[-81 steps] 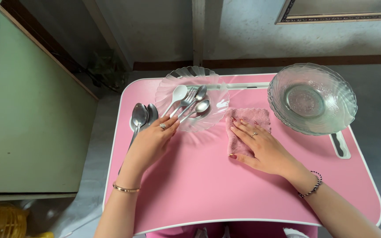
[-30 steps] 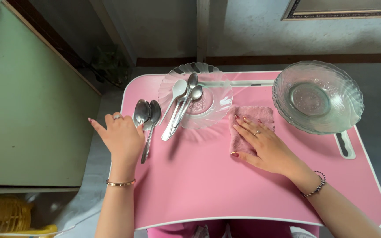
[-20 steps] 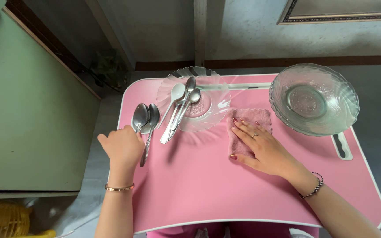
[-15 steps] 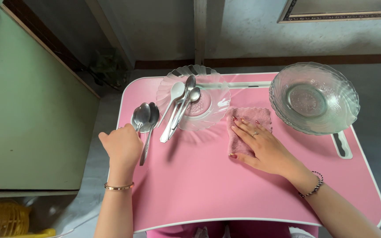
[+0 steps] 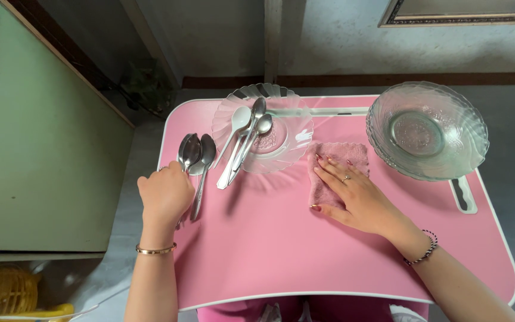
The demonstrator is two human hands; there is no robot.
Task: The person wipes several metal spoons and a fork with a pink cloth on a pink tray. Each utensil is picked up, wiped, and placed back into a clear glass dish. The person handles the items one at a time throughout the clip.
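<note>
This is looking like a room in a home: a small pink folding lap table is standing on a bare grey floor, carrying household glass dishes and spoons, beside a green cabinet.

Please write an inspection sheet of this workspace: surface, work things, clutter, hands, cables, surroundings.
Surface: pink table, white rim.
Work things: metal spoons at the left edge; pink cloth mid-table.
Clutter: clear plate with a white spoon and metal cutlery; glass bowl far right.
Hands: left hand closed on a spoon handle; right hand flat on the cloth.
Cables: nothing seen.
Surroundings: green cabinet on the left, grey floor, wall behind.
</note>
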